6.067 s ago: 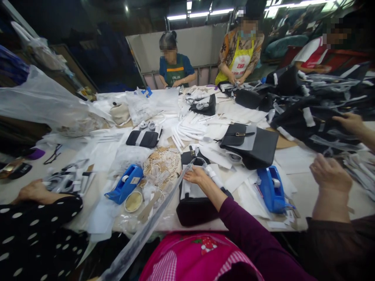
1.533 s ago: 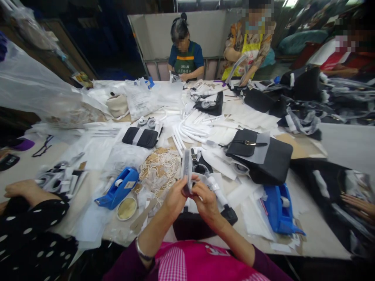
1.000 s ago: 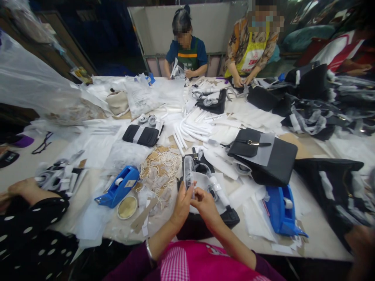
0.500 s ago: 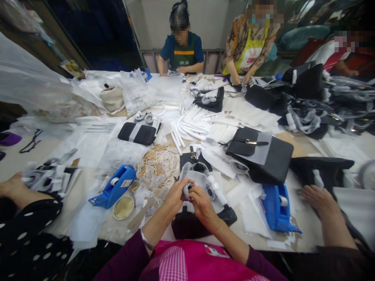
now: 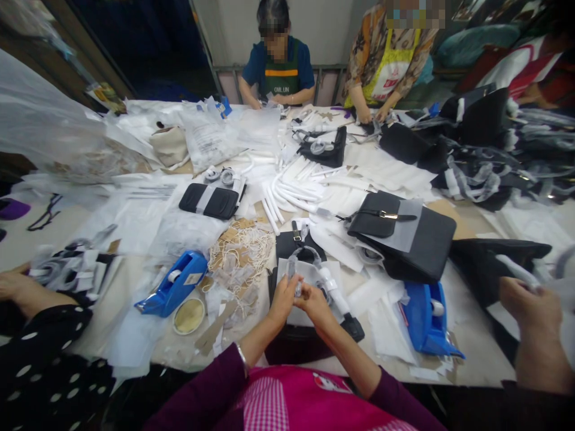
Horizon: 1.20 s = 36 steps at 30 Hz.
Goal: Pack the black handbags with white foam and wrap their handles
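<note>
A black bag (image 5: 294, 344) lies on the table right in front of me, its buckled flap (image 5: 299, 242) folded away from me. Over its middle is a sheet of white paper (image 5: 332, 269). My left hand (image 5: 285, 299) and my right hand (image 5: 314, 304) meet above the bag, fingers closed on a strap in clear plastic wrap (image 5: 293, 266). The strap rises in a loop beyond my fingertips. To the right of my right hand, a white-wrapped strap piece (image 5: 332, 287) rests on the paper. My fingers partly hide the held end.
Blue tape dispensers stand to the left (image 5: 175, 281) and right (image 5: 429, 317). Beside the left one are a round tub (image 5: 188, 315) and a heap of strings with tags (image 5: 242, 251). Another black bag (image 5: 404, 233) lies right. Co-workers' hands work at both sides and across the table.
Both hands have shifted slightly, and the wrapped strap now stands more upright above my fingers. At the right, a co-worker's hand has lifted and now grips a white-wrapped piece.
</note>
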Available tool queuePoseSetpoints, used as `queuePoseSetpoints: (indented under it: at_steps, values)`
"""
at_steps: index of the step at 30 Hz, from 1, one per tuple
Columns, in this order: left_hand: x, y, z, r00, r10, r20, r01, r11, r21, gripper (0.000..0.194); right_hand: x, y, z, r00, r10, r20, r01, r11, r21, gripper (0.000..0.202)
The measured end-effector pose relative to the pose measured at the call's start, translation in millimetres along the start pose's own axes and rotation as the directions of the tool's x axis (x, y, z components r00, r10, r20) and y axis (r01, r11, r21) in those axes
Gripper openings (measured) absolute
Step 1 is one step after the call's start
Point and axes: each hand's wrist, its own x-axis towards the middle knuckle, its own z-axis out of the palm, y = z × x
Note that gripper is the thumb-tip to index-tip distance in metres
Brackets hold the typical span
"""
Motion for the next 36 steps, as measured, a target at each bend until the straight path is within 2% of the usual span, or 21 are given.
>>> queuePoseSetpoints:
  at_steps: [1, 3, 5, 7, 10, 12, 17, 20, 23, 26, 28, 30, 32, 34, 36]
  values:
    - [3, 0, 1.0, 0.997, -0.071, 0.037, 0.073, 0.996, -0.049, 0.040, 1, 1, -1, 0.999, -0.036, 0.008, 0.035, 0.999, 0.011, 0.002]
    - [12, 2, 1.1, 0.956, -0.242, 0.163, 0.268, 0.950, -0.163, 0.048, 3, 2, -4, 0.987, -0.159, 0.028, 0.159, 0.987, 0.005, 0.003]
    - [21, 1, 0.6, 0.921, -0.316, 0.229, 0.362, 0.910, -0.202, 0.047, 4, 3, -8, 0.972, -0.233, 0.044, 0.233, 0.972, -0.014, 0.002]
    - [28, -5, 1.8, 0.943, -0.284, 0.177, 0.317, 0.926, -0.205, 0.041, 7, 3, -9, 0.982, -0.184, 0.040, 0.184, 0.983, -0.020, 0.007]
    - [31, -15, 7.0, 0.972, -0.221, 0.084, 0.234, 0.948, -0.214, 0.038, 13, 4, -6, 0.999, -0.025, 0.040, 0.024, 0.999, 0.029, 0.012]
    - [33, -18, 9.5, 0.970, -0.228, 0.090, 0.242, 0.947, -0.212, 0.040, 15, 4, -5, 0.999, 0.036, 0.040, -0.038, 0.997, 0.064, 0.009]
    - [42, -15, 10.1, 0.942, -0.302, 0.148, 0.328, 0.921, -0.210, 0.033, 14, 4, -9, 1.000, -0.026, -0.014, 0.026, 0.999, -0.025, 0.005]
    - [43, -20, 14.2, 0.954, -0.282, 0.104, 0.297, 0.934, -0.198, 0.022, 17, 5, -9, 0.992, 0.125, 0.009, -0.125, 0.991, 0.047, 0.009]
    - [41, -20, 16.4, 0.958, -0.261, 0.118, 0.278, 0.947, -0.161, 0.025, 21, 6, -8, 0.969, 0.244, 0.024, -0.245, 0.958, 0.152, 0.015]
    - [37, -6, 5.0, 0.950, -0.234, 0.206, 0.261, 0.958, -0.116, 0.034, 21, 6, -10, 0.963, 0.271, 0.003, -0.265, 0.939, 0.218, 0.018]
    - [33, 8, -11.2, 0.959, -0.179, 0.222, 0.204, 0.974, -0.095, 0.027, 18, 5, -14, 0.959, 0.283, -0.015, -0.270, 0.929, 0.255, 0.019]
    - [27, 18, -30.0, 0.989, -0.091, 0.119, 0.092, 0.996, -0.003, 0.012, 16, 5, -16, 0.954, 0.297, -0.030, -0.278, 0.921, 0.275, 0.019]
    - [21, 19, -45.9, 0.999, -0.032, -0.024, 0.035, 0.990, 0.134, 0.019, 14, 6, -16, 0.950, 0.311, -0.039, -0.287, 0.914, 0.285, 0.019]
    - [16, 11, -54.8, 0.993, -0.069, -0.094, 0.088, 0.973, 0.213, 0.024, 14, 8, -11, 0.947, 0.317, -0.046, -0.291, 0.911, 0.292, 0.019]
    - [11, 0, -56.3, 0.981, -0.186, -0.054, 0.193, 0.963, 0.190, 0.026, 14, 12, -5, 0.948, 0.314, -0.054, -0.286, 0.913, 0.291, 0.019]
